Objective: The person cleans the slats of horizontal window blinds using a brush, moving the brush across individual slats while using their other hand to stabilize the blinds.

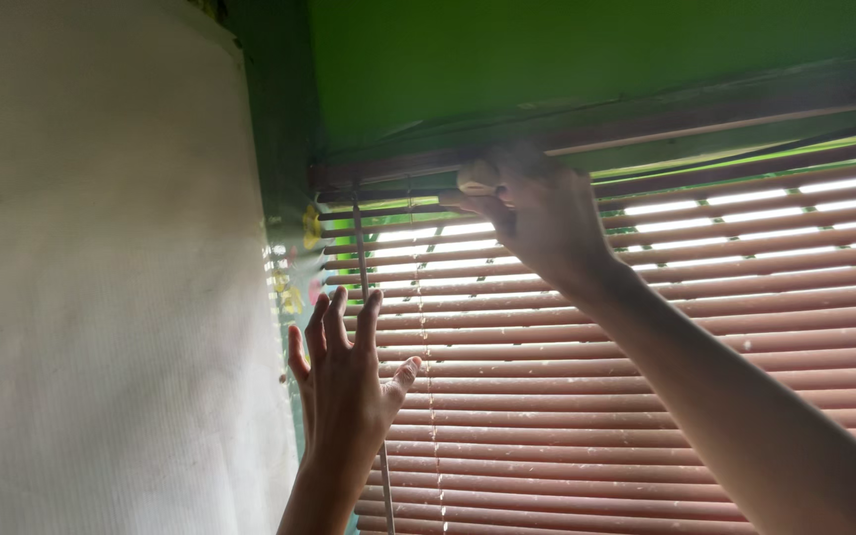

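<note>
A reddish-brown slatted window blind (587,396) fills the lower right, with daylight coming through its upper slats. My right hand (537,213) reaches up to the top slats just under the head rail and is closed on a small pale object (478,178), perhaps a cloth or sponge, pressed against a slat. My left hand (344,372) is raised lower down with its fingers spread, the back of the hand toward me. It holds nothing and is right beside the thin tilt wand (362,258) hanging at the blind's left edge.
A pale whitish wall or panel (101,277) takes up the left side. A green wall (567,50) and dark green frame (279,149) border the window above and at left. Thin lift cords (426,327) run down the slats.
</note>
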